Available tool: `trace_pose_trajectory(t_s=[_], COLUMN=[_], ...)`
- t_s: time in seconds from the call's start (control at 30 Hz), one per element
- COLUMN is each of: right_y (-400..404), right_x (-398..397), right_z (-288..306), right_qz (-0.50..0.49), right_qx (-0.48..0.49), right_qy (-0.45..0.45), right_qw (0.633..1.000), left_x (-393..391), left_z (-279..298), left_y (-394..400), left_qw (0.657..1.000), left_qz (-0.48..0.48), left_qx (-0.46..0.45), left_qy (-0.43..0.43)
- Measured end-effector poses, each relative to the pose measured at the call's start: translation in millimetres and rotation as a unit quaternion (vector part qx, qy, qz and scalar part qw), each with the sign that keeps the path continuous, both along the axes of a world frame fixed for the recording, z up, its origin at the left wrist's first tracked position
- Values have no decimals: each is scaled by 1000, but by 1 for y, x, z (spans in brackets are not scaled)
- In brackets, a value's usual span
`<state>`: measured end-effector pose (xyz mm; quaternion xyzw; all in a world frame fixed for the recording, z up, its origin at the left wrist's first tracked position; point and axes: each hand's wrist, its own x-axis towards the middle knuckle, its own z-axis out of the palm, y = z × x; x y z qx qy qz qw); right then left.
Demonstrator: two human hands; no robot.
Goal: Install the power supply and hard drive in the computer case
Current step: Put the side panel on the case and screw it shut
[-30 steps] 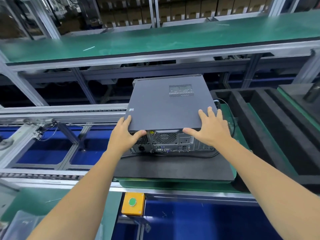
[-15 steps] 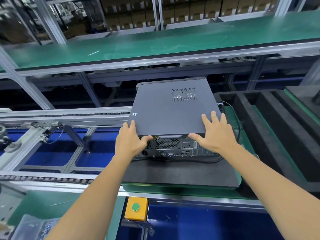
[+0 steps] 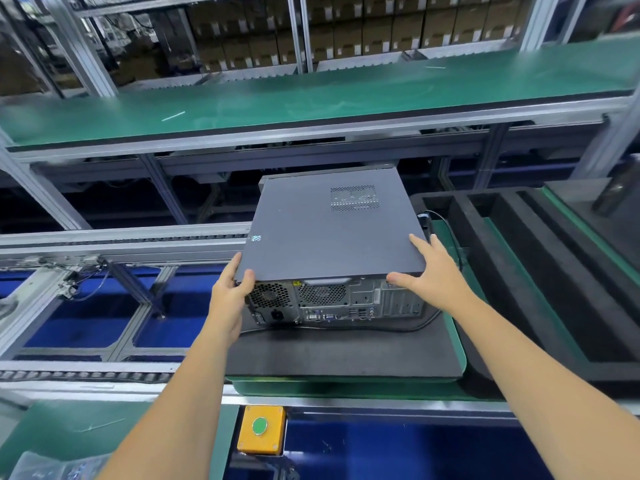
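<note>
Case (image 3: 332, 237) sits on the black mat (image 3: 346, 355) on the counter, rear ports facing me. My left hand (image 3: 230, 289) grasps the lid's near-left corner; right hand (image 3: 438, 271) lies flat, fingers straight, on the near-right corner (lid likely slides toward me).

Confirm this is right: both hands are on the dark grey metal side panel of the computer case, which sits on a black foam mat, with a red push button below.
Wrong on one point: the head view shows a green push button in a yellow box, not red. The rest stands.
</note>
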<state>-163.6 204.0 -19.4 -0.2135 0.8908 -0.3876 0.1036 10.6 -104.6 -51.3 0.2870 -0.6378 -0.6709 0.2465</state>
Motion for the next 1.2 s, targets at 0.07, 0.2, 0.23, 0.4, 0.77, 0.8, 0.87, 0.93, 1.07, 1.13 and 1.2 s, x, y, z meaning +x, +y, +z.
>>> trace_pose_trajectory(t_s=[0.07, 0.2, 0.23, 0.4, 0.77, 0.8, 0.87, 0.93, 1.07, 1.13, 1.2], right_y=[5, 12, 12, 9, 13, 15, 19, 17, 5, -1, -6], right_x=[-5, -5, -4, -4, 0, 0, 0, 0, 1, 0, 1], right_z=[2, -3, -4, -9, -7, -3, 7, 16, 20, 20, 19], right_qz=[7, 17, 14, 3, -18, -10, 7, 15, -17, -30, -43], right_qx=[-26, -41, -44, -54, -18, -10, 5, -8, -46, -37, -34], right_qy=[-14, -16, -9, 9, 33, 23, 1, -27, -24, -19, -26], right_qw=[1000, 999, 999, 999, 999, 1000, 1000, 999, 999, 999, 998], left_x=[-2, -3, -4, -12, -16, -13, -9, -6, -7, -7, -7], left_z=[-5, -15, -17, -24, -23, -20, -11, -3, -1, 0, 0], left_y=[-3, -8, -8, -4, 12, 12, 9, 8, 6, 5, 4], left_qw=[1000, 999, 999, 998, 995, 996, 996, 996, 998, 999, 999], left_qz=[-11, -25, -23, 44, 89, 69, 32, 24, 49, 41, 38], left_qx=[14, -21, -29, -40, -3, 20, 62, 68, 39, 24, 38], left_qy=[9, -6, -7, 21, 42, 46, 57, 51, 13, -3, 6])
